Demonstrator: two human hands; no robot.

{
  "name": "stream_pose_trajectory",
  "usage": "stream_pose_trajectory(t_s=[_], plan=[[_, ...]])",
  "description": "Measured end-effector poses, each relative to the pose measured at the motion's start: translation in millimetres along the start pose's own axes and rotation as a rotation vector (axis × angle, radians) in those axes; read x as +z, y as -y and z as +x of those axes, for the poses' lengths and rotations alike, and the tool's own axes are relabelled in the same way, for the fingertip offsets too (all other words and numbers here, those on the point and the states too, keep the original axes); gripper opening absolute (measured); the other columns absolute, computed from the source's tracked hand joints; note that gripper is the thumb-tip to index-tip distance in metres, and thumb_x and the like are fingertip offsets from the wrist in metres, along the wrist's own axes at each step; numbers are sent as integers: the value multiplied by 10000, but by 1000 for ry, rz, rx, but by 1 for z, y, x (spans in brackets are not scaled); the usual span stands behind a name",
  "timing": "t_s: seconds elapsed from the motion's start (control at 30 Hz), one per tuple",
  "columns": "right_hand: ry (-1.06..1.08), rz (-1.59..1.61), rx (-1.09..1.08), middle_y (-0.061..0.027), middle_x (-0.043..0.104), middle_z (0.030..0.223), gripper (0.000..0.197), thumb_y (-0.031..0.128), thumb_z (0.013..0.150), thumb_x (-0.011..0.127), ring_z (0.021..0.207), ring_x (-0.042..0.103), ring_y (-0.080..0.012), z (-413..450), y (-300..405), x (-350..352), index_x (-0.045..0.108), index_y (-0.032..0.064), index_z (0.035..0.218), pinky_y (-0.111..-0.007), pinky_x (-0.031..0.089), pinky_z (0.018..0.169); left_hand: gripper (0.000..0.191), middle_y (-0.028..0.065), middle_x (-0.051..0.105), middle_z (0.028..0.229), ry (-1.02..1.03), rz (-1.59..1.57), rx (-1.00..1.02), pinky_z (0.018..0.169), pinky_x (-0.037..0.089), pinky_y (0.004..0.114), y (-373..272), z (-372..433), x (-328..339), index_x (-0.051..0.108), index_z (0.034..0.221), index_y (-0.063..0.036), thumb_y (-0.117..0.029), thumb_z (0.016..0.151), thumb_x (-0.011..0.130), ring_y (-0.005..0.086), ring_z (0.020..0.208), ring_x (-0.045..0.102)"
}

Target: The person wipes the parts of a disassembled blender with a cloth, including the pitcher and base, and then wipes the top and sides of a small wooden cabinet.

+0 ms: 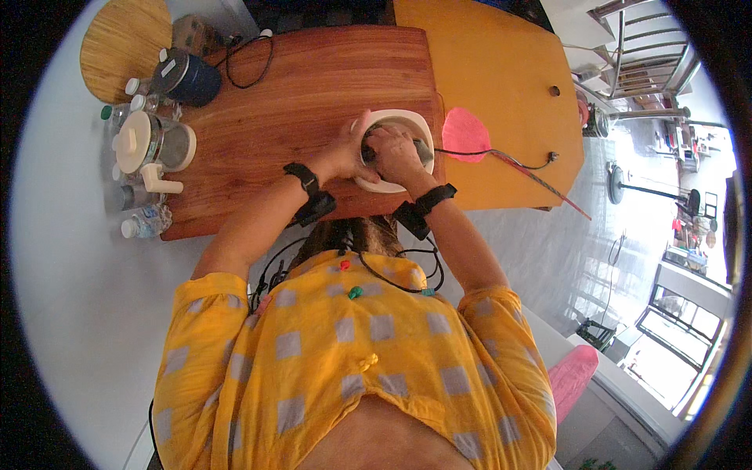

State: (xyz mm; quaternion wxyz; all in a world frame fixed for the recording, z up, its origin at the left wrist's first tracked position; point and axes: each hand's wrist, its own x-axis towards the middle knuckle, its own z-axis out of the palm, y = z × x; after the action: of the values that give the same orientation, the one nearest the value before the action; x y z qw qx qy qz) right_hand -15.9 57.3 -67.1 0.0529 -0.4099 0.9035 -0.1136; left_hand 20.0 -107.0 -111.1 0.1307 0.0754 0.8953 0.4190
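Note:
A white pot [420,121] with a black cord [470,153] stands near the right end of the reddish-brown wooden table. Around its left side wraps my left hand [348,154], thumb up by the rim and fingers low against the wall. My right hand [395,151] reaches down inside, its fingers bent over the pot's dark interior. Something greyish-green [422,151] shows beside those fingers; what it is, and whether the fingers grip it, is hidden. Each of my wrists wears a black strap.
Along the table's left edge stand a glass jug [176,145] with a cream lid, several plastic bottles [147,222] and a dark blue lidded container [191,79]. A pink paddle [465,135] with a striped stick lies right of the pot on the orange-topped table [499,64], near the cord's plug [552,156].

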Motion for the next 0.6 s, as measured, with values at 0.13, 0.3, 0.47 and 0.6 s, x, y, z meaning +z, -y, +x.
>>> stream_pose_trajectory(t_s=[0.13,0.3,0.47,0.6], plan=[[173,-36,-145,-50,586,1087,264,191,732,647,1092,515,-248,-7,2,-6,630,107,982,-446,441,833,1413,278,189,1440,-38,2,8,1067,293,449,1,0,0,-4,1450,-74,-341,409,913,418,1343,206],[125,-59,-248,-31,576,1006,219,130,719,634,1054,516,-242,-19,2,-11,634,87,934,-426,449,781,1390,264,191,1446,20,29,-117,1069,299,440,-22,-3,-10,14,1450,-74,-314,416,911,414,1336,226],[95,-5,-181,-45,574,1038,258,131,714,638,1084,511,-258,0,-3,-3,618,63,961,-431,462,812,1409,256,179,1456,-34,42,-60,1069,297,443,-15,-5,-5,12,1449,-68,-350,404,914,407,1340,226],[-98,-104,-173,-116,585,1001,270,197,759,605,973,574,-269,2,-9,1,618,44,982,-434,490,757,1425,247,171,1464,-19,11,-36,1080,281,432,-8,-4,-4,18,1450,-58,-400,394,910,397,1348,215]])
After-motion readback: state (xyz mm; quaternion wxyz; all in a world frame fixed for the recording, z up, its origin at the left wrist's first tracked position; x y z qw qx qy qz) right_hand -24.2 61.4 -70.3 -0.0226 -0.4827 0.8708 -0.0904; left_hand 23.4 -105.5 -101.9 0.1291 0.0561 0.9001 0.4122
